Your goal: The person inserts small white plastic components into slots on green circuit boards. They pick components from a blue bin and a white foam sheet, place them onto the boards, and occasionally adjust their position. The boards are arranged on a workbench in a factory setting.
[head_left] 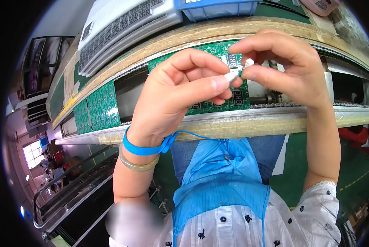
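My left hand [180,84] and my right hand [285,66] meet above a green circuit board panel [170,61] with black digit displays. A small white piece [232,76] is pinched between my left thumb and fingers. Between my right thumb and curled fingers is another small white piece [249,63], with a bit of green beside it where the fingertips come together. What kind of parts these are, and whether they are joined, I cannot make out. A blue wrist strap [141,147] with a thin cord is around my left wrist, above a pale bangle [139,165].
The panel lies between two conveyor rails, the near one [258,123] running in front of me. A second green board panel [96,108] sits further left. Beyond the far rail are a white foam tray [128,26] of digit displays and a blue bin [217,10].
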Tool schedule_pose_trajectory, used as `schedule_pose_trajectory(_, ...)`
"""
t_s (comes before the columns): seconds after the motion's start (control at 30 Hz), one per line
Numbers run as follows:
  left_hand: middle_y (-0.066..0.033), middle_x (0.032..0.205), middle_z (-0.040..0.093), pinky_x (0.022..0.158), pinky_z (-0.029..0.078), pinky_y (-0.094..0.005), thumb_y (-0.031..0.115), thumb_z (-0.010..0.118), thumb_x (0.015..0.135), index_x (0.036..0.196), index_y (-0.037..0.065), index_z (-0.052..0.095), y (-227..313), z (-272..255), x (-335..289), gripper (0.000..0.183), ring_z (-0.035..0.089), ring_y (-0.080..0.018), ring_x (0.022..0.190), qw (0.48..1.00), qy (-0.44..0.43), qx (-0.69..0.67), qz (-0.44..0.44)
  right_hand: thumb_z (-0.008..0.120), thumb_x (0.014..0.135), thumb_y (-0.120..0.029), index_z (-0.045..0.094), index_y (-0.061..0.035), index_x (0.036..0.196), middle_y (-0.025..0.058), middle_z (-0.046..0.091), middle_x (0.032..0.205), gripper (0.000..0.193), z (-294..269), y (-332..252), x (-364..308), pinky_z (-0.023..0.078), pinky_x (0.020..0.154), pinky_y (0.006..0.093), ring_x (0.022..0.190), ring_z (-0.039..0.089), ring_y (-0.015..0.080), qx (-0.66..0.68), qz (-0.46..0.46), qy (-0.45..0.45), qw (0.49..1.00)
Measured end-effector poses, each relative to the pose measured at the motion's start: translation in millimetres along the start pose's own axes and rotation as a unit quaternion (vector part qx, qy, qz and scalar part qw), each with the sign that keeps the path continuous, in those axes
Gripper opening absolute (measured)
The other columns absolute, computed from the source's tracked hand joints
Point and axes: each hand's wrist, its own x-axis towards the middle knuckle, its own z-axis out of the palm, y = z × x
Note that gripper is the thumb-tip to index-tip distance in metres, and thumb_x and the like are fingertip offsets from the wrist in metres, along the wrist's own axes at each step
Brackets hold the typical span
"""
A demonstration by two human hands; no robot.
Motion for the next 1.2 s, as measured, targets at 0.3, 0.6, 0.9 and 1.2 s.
schedule_pose_trajectory(0.3,-0.0188,0.113,0.074,0.09,0.061,-0.0326,-0.007,0.068,0.088,0.12,-0.007,0.065,-2.1,-1.9,-10.0,0.032,0.073,-0.0197,0.097,0.996,0.022,0.092,0.005,0.073,0.091,0.002,0.07,0.0048,0.113,0.008,0.068,0.105,0.023,-9.1,15.9,-1.7,0.053,0.074,0.0236,0.086,0.066,0.0116,0.083,0.018,0.095,0.992)
schedule_pose_trajectory(0.6,-0.01,0.103,0.074,0.076,0.055,-0.0255,-0.008,0.08,0.076,0.107,0.0,0.075,-7.8,2.3,-4.6,0.033,0.068,-0.0153,0.086,0.873,-0.02,0.448,0.189,0.079,0.086,0.002,0.073,0.0066,0.104,0.0142,0.073,0.097,0.02,-7.0,10.6,8.1,0.059,0.071,0.0243,0.083,0.071,0.0138,0.063,-0.034,0.128,0.989)
schedule_pose_trajectory(0.9,-0.0071,0.093,0.073,0.066,0.05,-0.0269,-0.003,0.081,0.072,0.1,0.002,0.077,-18.6,10.1,-5.2,0.029,0.064,-0.0148,0.08,0.85,0.026,0.5,0.166,0.08,0.086,0.0,0.072,0.0069,0.105,0.0132,0.072,0.097,0.021,-2.9,-7.5,10.6,0.058,0.07,0.0229,0.082,0.07,0.0126,-0.038,-0.014,0.134,0.99)
schedule_pose_trajectory(1.2,-0.0099,0.086,0.068,0.071,0.048,-0.0369,0.002,0.082,0.07,0.095,0.002,0.076,-21.3,10.6,3.3,0.026,0.063,-0.0284,0.078,0.781,-0.003,0.591,0.204,0.08,0.085,0.001,0.073,0.0073,0.104,0.0136,0.072,0.095,0.021,-2.7,16.7,9.8,0.058,0.067,0.0224,0.08,0.071,0.0123,0.044,-0.091,0.152,0.983)
